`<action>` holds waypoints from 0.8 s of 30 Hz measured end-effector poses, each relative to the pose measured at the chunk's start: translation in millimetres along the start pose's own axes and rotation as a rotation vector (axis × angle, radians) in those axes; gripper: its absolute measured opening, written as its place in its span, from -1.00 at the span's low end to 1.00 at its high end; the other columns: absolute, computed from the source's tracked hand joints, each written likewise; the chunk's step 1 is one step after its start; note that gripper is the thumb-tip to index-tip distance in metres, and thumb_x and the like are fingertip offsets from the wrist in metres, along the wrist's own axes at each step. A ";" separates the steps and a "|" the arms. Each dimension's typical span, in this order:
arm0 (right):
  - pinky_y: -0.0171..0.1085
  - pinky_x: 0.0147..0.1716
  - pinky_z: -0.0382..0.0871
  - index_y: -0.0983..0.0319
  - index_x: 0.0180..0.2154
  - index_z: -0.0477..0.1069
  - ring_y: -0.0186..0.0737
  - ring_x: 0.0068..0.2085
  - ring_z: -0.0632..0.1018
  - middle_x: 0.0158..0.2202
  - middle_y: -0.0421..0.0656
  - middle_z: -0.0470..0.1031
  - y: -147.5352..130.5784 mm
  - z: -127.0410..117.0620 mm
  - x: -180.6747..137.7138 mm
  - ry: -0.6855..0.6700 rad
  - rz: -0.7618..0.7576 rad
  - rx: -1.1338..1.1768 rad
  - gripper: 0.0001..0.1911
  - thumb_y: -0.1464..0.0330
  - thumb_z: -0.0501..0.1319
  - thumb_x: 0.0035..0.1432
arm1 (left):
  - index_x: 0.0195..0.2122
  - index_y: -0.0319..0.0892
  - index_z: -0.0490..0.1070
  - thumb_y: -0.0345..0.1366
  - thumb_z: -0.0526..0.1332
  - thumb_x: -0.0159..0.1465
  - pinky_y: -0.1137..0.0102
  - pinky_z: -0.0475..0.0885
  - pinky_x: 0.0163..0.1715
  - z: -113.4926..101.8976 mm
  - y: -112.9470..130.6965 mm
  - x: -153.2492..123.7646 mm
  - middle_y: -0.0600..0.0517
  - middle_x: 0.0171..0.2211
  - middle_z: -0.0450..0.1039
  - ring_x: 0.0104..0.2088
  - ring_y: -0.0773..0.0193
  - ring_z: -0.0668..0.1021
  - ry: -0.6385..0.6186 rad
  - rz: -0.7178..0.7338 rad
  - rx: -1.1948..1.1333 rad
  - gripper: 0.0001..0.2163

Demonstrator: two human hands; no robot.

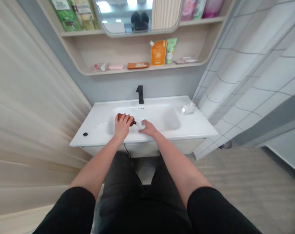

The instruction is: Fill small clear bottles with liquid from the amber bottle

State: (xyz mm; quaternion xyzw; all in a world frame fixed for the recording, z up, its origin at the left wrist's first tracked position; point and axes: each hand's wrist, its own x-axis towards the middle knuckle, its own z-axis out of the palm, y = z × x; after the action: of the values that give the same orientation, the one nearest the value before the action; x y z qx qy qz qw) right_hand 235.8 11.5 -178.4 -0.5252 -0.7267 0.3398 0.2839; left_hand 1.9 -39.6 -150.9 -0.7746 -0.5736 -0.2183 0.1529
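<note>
My left hand (122, 125) is wrapped round a brown pump bottle (120, 116) held tilted on its side over the white sink (162, 130). Its black nozzle (135, 123) points right, toward my right hand (147, 127). That hand is closed around a small white thing (142, 124) just under the nozzle; I cannot make out what it is. Both hands hover over the left half of the basin, in front of the black tap (140, 94).
A crumpled clear wrapper (187, 109) lies on the sink's right rim, a small dark plug (85, 134) on its left corner. The shelf above holds an orange pouch (158, 52), a green tube (171, 50) and small items. Tiled wall right, panelled wall left.
</note>
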 end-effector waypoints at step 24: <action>-0.04 0.21 0.56 0.11 0.13 0.50 0.02 0.11 0.71 0.06 -0.12 0.71 -2.1 -4.2 -3.7 0.015 -0.001 0.057 -0.28 0.34 0.69 -0.04 | 0.49 0.05 0.47 -0.45 0.05 0.52 -0.41 -0.07 0.63 -12.5 -3.8 11.8 -0.18 0.50 0.48 0.59 -0.21 0.35 -0.041 0.073 0.005 -0.42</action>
State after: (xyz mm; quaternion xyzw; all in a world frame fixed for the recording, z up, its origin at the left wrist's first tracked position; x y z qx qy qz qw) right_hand 238.9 8.3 -174.4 -0.5190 -0.7149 0.3563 0.3043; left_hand -0.9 -34.9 -134.2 -0.7990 -0.5484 -0.1952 0.1511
